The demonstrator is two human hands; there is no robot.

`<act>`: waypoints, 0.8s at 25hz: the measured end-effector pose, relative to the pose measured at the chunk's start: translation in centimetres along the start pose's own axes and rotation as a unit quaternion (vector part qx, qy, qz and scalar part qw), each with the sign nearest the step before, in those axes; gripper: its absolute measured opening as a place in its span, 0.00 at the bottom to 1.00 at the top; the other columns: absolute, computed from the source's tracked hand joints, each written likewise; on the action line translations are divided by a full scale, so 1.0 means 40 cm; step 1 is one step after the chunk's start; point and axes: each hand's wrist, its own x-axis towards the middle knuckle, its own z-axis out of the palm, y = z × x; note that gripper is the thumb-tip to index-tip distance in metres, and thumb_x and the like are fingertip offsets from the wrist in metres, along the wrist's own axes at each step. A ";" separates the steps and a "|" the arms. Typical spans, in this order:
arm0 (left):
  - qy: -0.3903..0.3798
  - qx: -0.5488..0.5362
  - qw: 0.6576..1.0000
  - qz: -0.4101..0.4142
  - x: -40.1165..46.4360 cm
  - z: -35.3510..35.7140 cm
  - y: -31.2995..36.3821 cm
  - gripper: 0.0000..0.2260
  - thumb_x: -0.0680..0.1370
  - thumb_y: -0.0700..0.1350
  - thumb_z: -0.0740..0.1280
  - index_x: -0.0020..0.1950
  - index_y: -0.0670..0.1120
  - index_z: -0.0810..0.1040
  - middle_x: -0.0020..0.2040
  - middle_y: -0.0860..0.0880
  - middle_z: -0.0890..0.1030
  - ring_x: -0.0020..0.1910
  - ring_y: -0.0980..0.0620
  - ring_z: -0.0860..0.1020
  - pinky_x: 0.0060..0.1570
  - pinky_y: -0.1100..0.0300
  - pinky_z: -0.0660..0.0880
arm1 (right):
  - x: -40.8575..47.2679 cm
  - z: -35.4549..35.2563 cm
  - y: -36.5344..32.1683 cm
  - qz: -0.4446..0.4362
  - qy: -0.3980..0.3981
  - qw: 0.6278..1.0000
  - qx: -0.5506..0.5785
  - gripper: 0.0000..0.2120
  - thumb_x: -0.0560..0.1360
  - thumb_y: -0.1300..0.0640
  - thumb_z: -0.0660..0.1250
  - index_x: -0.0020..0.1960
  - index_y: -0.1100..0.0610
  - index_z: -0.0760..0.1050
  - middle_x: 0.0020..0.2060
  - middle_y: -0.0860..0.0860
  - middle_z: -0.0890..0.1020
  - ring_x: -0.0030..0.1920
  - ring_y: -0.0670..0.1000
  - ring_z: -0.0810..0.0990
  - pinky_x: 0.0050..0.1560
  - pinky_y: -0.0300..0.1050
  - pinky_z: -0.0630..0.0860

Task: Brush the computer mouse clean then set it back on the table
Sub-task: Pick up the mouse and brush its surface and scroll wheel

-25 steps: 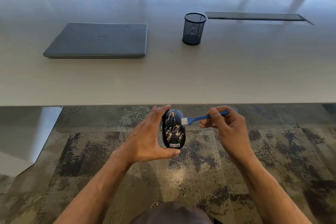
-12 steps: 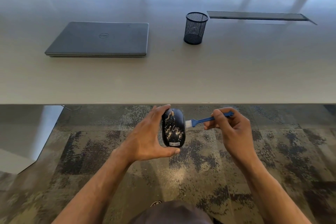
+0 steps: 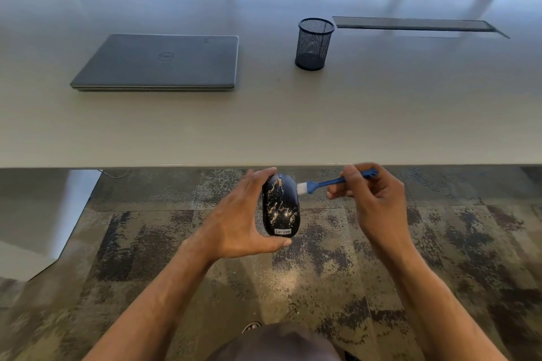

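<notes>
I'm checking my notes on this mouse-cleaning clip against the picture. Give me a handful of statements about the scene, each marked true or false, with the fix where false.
1. The left hand holds the computer mouse below the table edge, over the carpet. True.
2. The mouse rests on the table. False: it is held in the air, off the table.
3. The right hand holds a blue brush whose white bristles meet the mouse's right side. True.
4. The laptop is open. False: its lid is closed and it lies flat.
5. The mesh pen cup stands to the right of the laptop. True.
6. The brush stands in the pen cup. False: the right hand holds it.
</notes>
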 end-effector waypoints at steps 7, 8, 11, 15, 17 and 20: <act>0.000 -0.006 1.000 0.005 -0.003 -0.007 0.007 0.51 0.61 0.69 0.74 0.77 0.56 0.52 0.72 0.50 0.67 0.65 0.57 0.65 0.65 0.54 0.59 | 0.011 0.031 -0.008 0.006 -0.040 0.996 -0.080 0.06 0.81 0.51 0.64 0.48 0.50 0.77 0.38 0.45 0.87 0.38 0.44 0.87 0.44 0.37 0.82; 0.001 -0.005 1.000 0.005 -0.004 -0.009 0.007 0.51 0.61 0.69 0.74 0.76 0.56 0.52 0.72 0.49 0.67 0.65 0.56 0.65 0.66 0.53 0.59 | 0.013 0.019 -0.007 0.008 -0.029 0.996 -0.082 0.06 0.81 0.52 0.64 0.48 0.51 0.77 0.37 0.45 0.87 0.38 0.44 0.87 0.46 0.40 0.82; 0.002 0.000 1.000 0.003 -0.004 -0.008 0.006 0.51 0.61 0.68 0.75 0.77 0.56 0.52 0.74 0.47 0.66 0.67 0.55 0.64 0.67 0.49 0.55 | 0.021 0.008 -0.017 0.000 -0.014 0.998 -0.063 0.06 0.81 0.53 0.64 0.48 0.52 0.77 0.37 0.45 0.87 0.38 0.45 0.87 0.46 0.41 0.83; -0.009 -0.006 1.000 0.001 0.000 -0.007 0.010 0.52 0.61 0.67 0.76 0.77 0.57 0.52 0.73 0.50 0.66 0.66 0.58 0.64 0.66 0.54 0.57 | 0.022 0.048 -0.026 0.009 -0.040 0.998 -0.045 0.06 0.82 0.52 0.64 0.48 0.51 0.77 0.37 0.46 0.87 0.38 0.45 0.87 0.45 0.39 0.83; -0.011 -0.007 1.000 0.000 0.000 -0.009 0.012 0.52 0.61 0.67 0.76 0.77 0.57 0.52 0.73 0.49 0.67 0.65 0.57 0.64 0.66 0.53 0.58 | 0.028 0.046 -0.020 0.019 -0.022 0.997 -0.069 0.05 0.82 0.52 0.64 0.48 0.51 0.77 0.37 0.44 0.87 0.38 0.44 0.87 0.47 0.41 0.83; -0.016 -0.001 1.000 -0.010 -0.003 -0.009 0.008 0.52 0.61 0.68 0.75 0.76 0.58 0.51 0.75 0.48 0.65 0.70 0.49 0.66 0.70 0.45 0.61 | 0.038 0.019 -0.018 0.021 0.009 0.997 -0.070 0.05 0.82 0.51 0.64 0.48 0.50 0.77 0.38 0.42 0.87 0.38 0.42 0.87 0.47 0.41 0.82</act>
